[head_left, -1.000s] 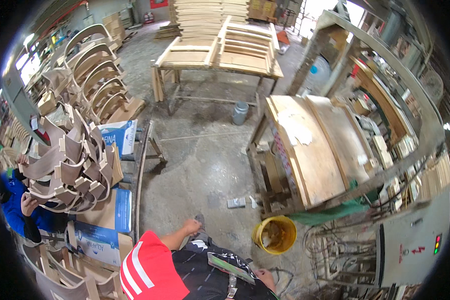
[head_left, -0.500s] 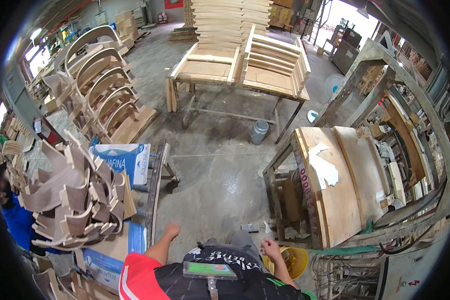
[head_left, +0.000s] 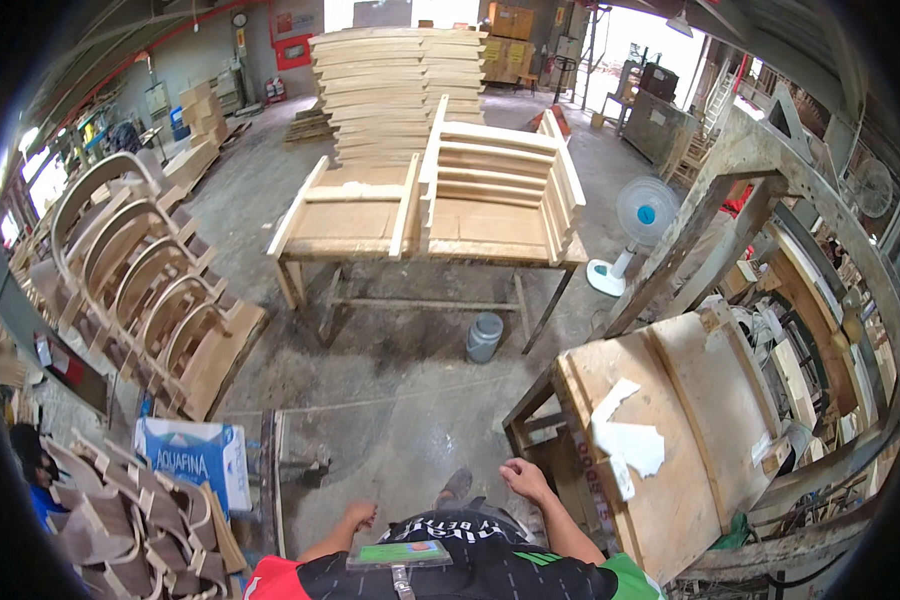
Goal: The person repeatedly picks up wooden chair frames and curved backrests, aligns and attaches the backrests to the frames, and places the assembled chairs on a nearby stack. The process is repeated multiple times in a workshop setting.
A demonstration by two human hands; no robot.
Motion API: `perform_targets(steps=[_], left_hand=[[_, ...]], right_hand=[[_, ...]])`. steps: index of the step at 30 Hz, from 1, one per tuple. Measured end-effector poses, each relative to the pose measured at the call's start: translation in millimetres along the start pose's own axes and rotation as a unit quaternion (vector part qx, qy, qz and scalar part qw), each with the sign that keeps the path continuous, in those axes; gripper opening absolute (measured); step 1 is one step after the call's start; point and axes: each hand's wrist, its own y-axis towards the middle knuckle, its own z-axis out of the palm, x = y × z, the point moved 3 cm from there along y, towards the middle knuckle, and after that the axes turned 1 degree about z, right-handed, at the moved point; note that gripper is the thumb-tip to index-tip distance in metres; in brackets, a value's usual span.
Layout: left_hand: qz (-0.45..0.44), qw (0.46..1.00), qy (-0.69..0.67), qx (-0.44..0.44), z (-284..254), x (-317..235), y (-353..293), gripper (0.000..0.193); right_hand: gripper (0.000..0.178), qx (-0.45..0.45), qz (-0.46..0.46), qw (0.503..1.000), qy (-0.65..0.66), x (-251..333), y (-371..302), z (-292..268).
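My left hand (head_left: 361, 515) hangs low in front of my body with its fingers curled in. Nothing shows in it. To the right, my right hand (head_left: 518, 477) is raised over the floor, its fingers loosely bent and apart, holding nothing. It is nearest to the wooden-topped bench (head_left: 625, 360), without touching it. Torn white sheet pieces (head_left: 632, 447) lie on that bench. Ahead stands a worktable (head_left: 350, 243) bearing pale wooden frames (head_left: 495, 150). Neither hand touches any of these.
Curved wooden parts (head_left: 160, 300) stand in a row at left. Nearer are piled curved pieces (head_left: 110, 525) and a blue-white carton (head_left: 187, 460). A grey canister (head_left: 484, 338) and a standing fan (head_left: 646, 215) are on the floor. A heavy metal frame (head_left: 725, 165) rises at right; stacked boards (head_left: 400, 90) stand behind.
My view has tilted up and shifted, bringing the worktable closer and the fan fully into sight. My right hand now sits higher beside the bench; the yellow bucket has left view.
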Motion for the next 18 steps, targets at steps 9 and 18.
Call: perform_targets(steps=[9, 18], left_hand=[[0.239, 0.952, -0.189, -0.026, -55, -330, 101, 0.020], [0.452, 0.857, -0.095, -0.228, -177, -643, 177, 0.049]], right_hand=[[0.054, -0.003, -0.035, 0.999, 0.042, 101, 152, -120], [0.032, -0.009, -0.005, 0.964, 0.267, 166, 235, -217]])
